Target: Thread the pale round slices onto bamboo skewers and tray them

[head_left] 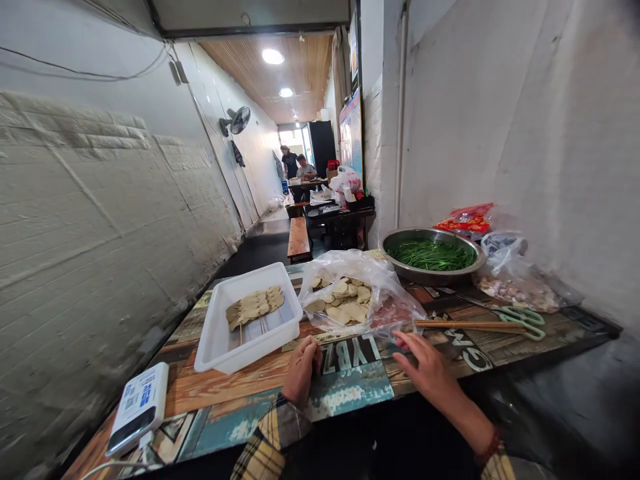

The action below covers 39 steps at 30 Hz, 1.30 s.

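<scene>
Taking the middle of the view as the clock's hub: at eight o'clock, on the plank-patterned table (230, 400), a white box (139, 400) with blue print and a cable. At half past ten, high on the wall, a dark fan (239, 120). At half past seven, a white plastic tray (260, 350), holding skewered beige slices (255, 305), laid side by side with bare stick ends pointing toward six. Almost at six, near the tray's four o'clock corner, the left hand (301, 367), with fingers curled in and pressed together; cannot tell whether pinching anything. At five, a clear plastic bag (385, 283), gaping over a pile of loose beige slices (347, 310). Between four and five, the right hand (430, 370), with thumb and visible fingers spread, close to the bag's edge; cannot tell whether touching it. At three, a steel bowl (430, 275) of long green chives (433, 255). Just short of three, beyond the bowl, a red packet (465, 219). At four, thin bamboo sticks (465, 325), lying lengthwise from nine to three. At half past three, green-handled scissors (505, 311). Just past three, a knotted clear bag (520, 287) of pinkish pieces.
</scene>
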Tool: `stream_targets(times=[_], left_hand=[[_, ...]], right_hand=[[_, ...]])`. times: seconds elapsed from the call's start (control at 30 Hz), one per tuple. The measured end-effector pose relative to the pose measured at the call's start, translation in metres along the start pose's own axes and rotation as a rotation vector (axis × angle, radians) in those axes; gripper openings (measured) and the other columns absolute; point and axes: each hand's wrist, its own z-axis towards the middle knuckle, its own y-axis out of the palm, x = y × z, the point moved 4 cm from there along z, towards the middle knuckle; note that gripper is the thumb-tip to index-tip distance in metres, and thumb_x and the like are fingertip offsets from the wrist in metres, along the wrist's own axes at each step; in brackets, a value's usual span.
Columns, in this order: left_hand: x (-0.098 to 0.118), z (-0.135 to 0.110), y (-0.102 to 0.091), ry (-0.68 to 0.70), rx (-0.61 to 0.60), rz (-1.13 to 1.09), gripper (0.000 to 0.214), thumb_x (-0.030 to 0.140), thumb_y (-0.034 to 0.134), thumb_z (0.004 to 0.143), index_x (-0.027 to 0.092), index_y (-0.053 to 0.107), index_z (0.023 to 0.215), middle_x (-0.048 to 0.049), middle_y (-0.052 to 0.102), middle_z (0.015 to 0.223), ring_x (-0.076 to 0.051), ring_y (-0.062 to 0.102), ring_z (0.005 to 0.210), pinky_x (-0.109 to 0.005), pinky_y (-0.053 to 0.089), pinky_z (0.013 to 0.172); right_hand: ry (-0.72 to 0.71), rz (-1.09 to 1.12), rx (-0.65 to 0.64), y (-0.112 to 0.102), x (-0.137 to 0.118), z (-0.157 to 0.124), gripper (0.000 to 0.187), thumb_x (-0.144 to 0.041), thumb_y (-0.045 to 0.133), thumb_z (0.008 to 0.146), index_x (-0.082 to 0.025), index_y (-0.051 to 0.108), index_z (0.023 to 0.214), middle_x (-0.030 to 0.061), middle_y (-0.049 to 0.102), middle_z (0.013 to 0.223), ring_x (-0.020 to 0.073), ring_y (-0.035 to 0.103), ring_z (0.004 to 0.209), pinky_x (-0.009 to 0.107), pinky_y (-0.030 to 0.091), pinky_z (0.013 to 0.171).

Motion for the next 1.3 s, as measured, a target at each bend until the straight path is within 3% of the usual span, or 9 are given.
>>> stream_targets(times=[0.1,0.17,0.3,0.4,0.47,0.7,0.87,1.1,1.3], left_hand=[[0.002,-0.008,0.013,0.015,-0.101,0.120,0.034,0.046,0.042,0.086,0.021,0.040,0.063,0.0042,0.040,0.053,-0.011,0.035,0.049,-0.025,0.029,0.049],[0.004,-0.015,0.023,0.041,-0.176,0.203,0.037,0.047,0.040,0.088,0.020,0.041,0.063,0.0030,0.042,0.055,-0.012,0.037,0.052,-0.025,0.031,0.051],[0.009,-0.025,0.037,0.079,-0.331,0.305,0.036,0.045,0.042,0.089,0.018,0.048,0.066,0.0013,0.047,0.060,-0.012,0.042,0.056,-0.024,0.034,0.054],[0.014,-0.019,0.039,0.113,-0.380,0.334,0.030,0.043,0.047,0.088,0.017,0.057,0.078,0.0004,0.052,0.066,-0.011,0.045,0.057,-0.023,0.035,0.053],[0.016,-0.005,0.038,0.123,-0.334,0.328,0.029,0.042,0.047,0.088,0.016,0.059,0.086,0.0010,0.053,0.064,-0.011,0.046,0.055,-0.023,0.036,0.053],[0.026,0.060,0.049,0.324,-0.072,0.552,0.021,0.028,0.044,0.086,0.017,0.060,0.079,-0.0045,0.061,0.075,-0.018,0.056,0.074,-0.029,0.041,0.068],[0.016,0.090,0.062,0.405,-0.018,0.831,0.019,0.016,0.043,0.085,0.016,0.061,0.089,-0.0095,0.063,0.094,-0.021,0.057,0.093,-0.034,0.043,0.083],[0.000,0.090,0.071,0.391,-0.091,1.063,0.034,0.020,0.055,0.079,0.016,0.058,0.113,-0.0122,0.057,0.120,-0.027,0.050,0.116,-0.040,0.037,0.100],[-0.005,0.086,0.074,0.395,-0.112,1.057,0.041,0.018,0.051,0.082,0.016,0.053,0.122,-0.0125,0.057,0.119,-0.025,0.051,0.114,-0.040,0.038,0.098]], right_hand=[[0.183,0.389,0.085,0.012,-0.028,0.019,0.041,-0.041,0.040,0.096,-0.020,0.049,0.130,0.0106,0.067,0.106,0.0210,0.066,0.083,0.034,0.054,0.071],[0.301,0.621,0.154,0.011,-0.039,0.035,0.038,-0.043,0.035,0.098,-0.018,0.054,0.120,0.0101,0.067,0.101,0.0196,0.066,0.078,0.031,0.053,0.063],[0.325,0.795,0.213,-0.005,-0.051,0.061,0.038,-0.047,0.038,0.097,-0.017,0.058,0.107,0.0022,0.062,0.072,0.0161,0.060,0.066,0.025,0.048,0.057],[0.348,0.734,0.140,-0.006,-0.045,0.065,0.045,-0.051,0.039,0.095,-0.016,0.055,0.120,-0.0057,0.051,0.055,0.0114,0.047,0.042,0.021,0.037,0.042],[0.350,0.649,0.063,0.004,-0.034,0.061,0.048,-0.051,0.040,0.093,-0.016,0.056,0.122,-0.0077,0.046,0.049,0.0106,0.042,0.037,0.021,0.033,0.040],[0.372,0.458,-0.123,0.065,0.007,0.036,0.039,-0.040,0.032,0.092,-0.016,0.062,0.095,-0.0051,0.048,0.047,0.0133,0.045,0.040,0.024,0.033,0.044],[0.342,0.391,-0.131,0.073,0.010,0.032,0.034,-0.034,0.033,0.091,-0.017,0.061,0.087,-0.0049,0.048,0.048,0.0150,0.050,0.046,0.025,0.035,0.050],[0.323,0.346,-0.127,0.069,0.006,0.034,0.034,-0.033,0.033,0.091,-0.017,0.063,0.087,-0.0044,0.049,0.048,0.0167,0.053,0.049,0.026,0.036,0.054],[0.335,0.356,-0.144,0.071,0.009,0.032,0.035,-0.035,0.033,0.091,-0.017,0.063,0.090,-0.0041,0.051,0.049,0.0173,0.055,0.049,0.026,0.037,0.054]])
